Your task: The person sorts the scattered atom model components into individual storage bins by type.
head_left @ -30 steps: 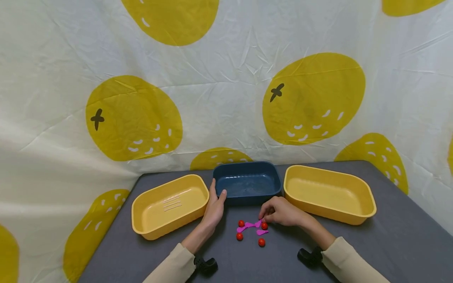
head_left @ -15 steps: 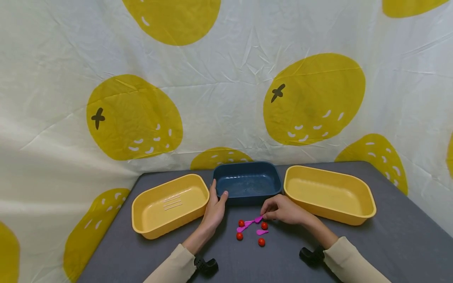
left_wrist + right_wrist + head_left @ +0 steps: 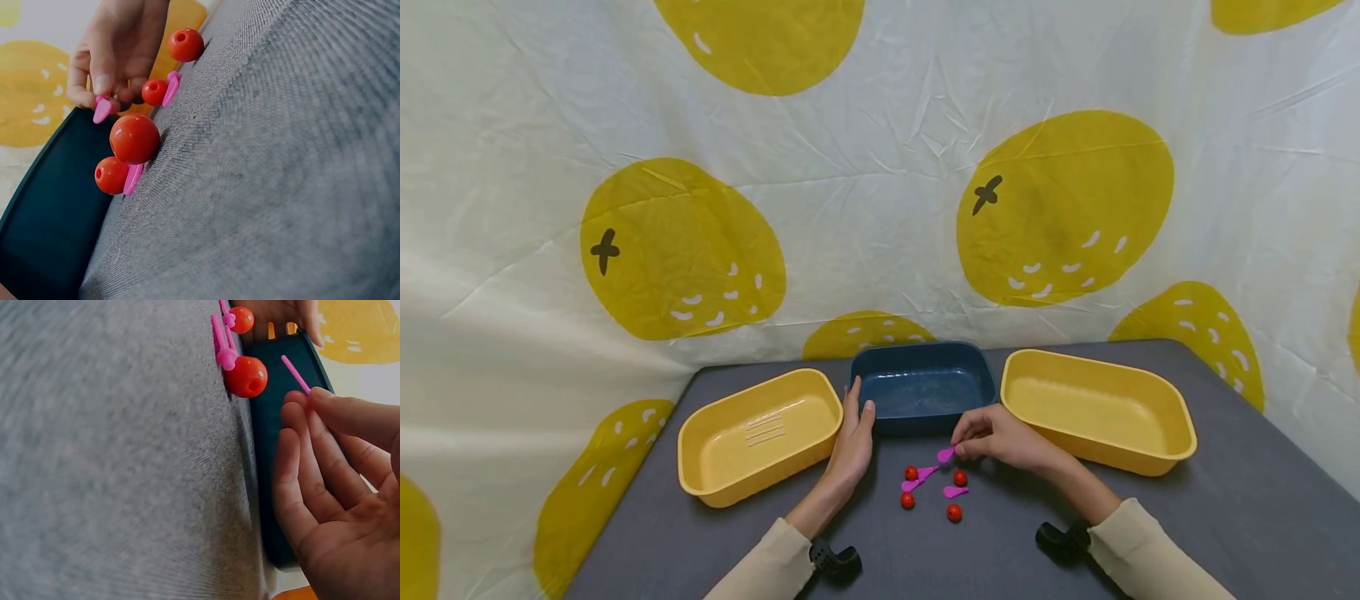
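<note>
My right hand [image 3: 1003, 437] pinches a small pink teardrop-shaped plastic piece [image 3: 945, 455] between thumb and fingertips, raised in front of the dark blue bin [image 3: 925, 423]. In the right wrist view the pinched piece [image 3: 295, 373] appears edge-on, as a thin strip. My left hand [image 3: 850, 450] rests at the bin's left front corner, fingers straight along its side and thumb near the front. Several red beads with holes, one of them nearest me [image 3: 954, 512], lie on the table. Among them are more pink pieces, such as the one [image 3: 956, 492] at the right.
A yellow bin [image 3: 722, 492] holding thin pale sticks [image 3: 765, 432] stands left of the blue bin. Another yellow bin [image 3: 1097, 450] stands at the right, close to my right wrist. Behind the dark grey table [image 3: 970, 567] hangs a fruit-print cloth [image 3: 880, 242].
My right hand has taken one pink piece from the group near the beads and moved it up and away, toward the blue bin. My left hand stays nearly where it was.
</note>
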{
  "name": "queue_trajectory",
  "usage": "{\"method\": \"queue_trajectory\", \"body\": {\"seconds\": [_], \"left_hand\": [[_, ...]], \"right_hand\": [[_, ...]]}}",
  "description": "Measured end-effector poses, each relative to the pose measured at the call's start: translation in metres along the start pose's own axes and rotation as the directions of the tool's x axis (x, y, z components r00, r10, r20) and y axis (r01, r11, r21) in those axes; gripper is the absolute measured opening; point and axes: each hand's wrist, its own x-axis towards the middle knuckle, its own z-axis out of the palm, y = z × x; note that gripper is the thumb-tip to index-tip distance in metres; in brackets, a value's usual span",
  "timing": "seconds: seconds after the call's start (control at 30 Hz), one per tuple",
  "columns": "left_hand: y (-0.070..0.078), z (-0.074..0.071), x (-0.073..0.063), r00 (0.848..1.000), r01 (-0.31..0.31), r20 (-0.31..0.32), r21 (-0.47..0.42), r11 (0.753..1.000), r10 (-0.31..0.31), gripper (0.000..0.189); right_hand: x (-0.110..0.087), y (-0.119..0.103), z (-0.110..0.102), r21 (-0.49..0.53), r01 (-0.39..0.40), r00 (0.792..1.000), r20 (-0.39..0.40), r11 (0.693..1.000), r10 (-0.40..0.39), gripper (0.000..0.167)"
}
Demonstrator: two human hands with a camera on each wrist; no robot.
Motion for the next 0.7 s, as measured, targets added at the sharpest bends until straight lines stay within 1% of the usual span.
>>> {"method": "queue_trajectory", "body": {"seconds": [0.03,0.1,0.23,0.47,0.6,0.7], "left_hand": [[-0.001,0.0,0.0,1.0,-0.005,-0.001,-0.001,1.0,0.005,0.069],[-0.001,0.0,0.0,1.0,0.003,-0.005,-0.001,1.0,-0.003,0.069],[-0.001,0.001,-0.001,1.0,0.004,-0.013,-0.001,1.0,-0.004,0.068],[-0.001,0.0,-0.002,1.0,-0.019,-0.012,0.016,1.0,0.02,0.067],[-0.001,0.001,-0.002,1.0,-0.022,-0.013,0.026,0.999,0.022,0.063],[0.0,0.001,-0.002,1.0,-0.013,-0.012,0.03,0.999,0.013,0.062]], "right_hand": [[0.0,0.0,0.0,0.016,0.002,1.0,-0.002,1.0,-0.002,0.015],[-0.001,-0.001,-0.001,0.042,0.013,1.0,-0.01,0.999,-0.012,0.019],[-0.002,-0.003,-0.001,0.053,0.02,0.999,-0.031,0.998,-0.018,0.025],[-0.004,-0.009,-0.001,0.077,0.017,0.999,-0.049,0.997,-0.013,0.026],[-0.005,-0.012,-0.003,0.094,0.018,0.998,-0.067,0.995,-0.011,0.024],[-0.005,-0.014,-0.003,0.109,0.016,0.997,-0.077,0.994,-0.008,0.022]]}}
